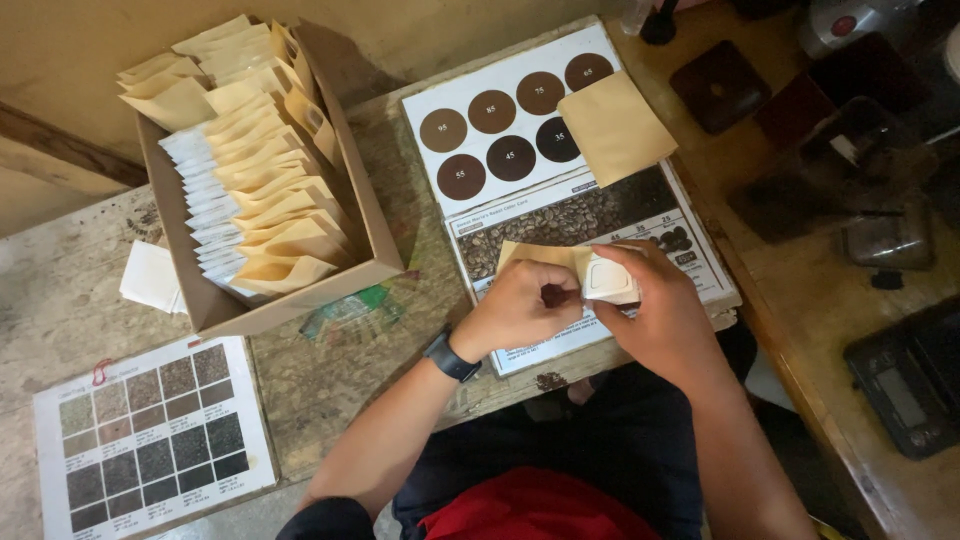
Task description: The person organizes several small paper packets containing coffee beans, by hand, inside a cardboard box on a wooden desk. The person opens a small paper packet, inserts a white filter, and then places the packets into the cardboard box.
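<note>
Both hands met over the colour chart: left hand pinched a tan pouch, right hand gripped a white filter bag at its mouth. Insertion step, apparently; next needs the pouch held open.

matt kraft-paper pouch, brown cardboard box, rough weathered wooden table

A worn wooden surface carries an open cardboard box of paper pouches. Right of the box lies a chart of brown circles; below-left, a grid chart; just left, a white packet.
</note>
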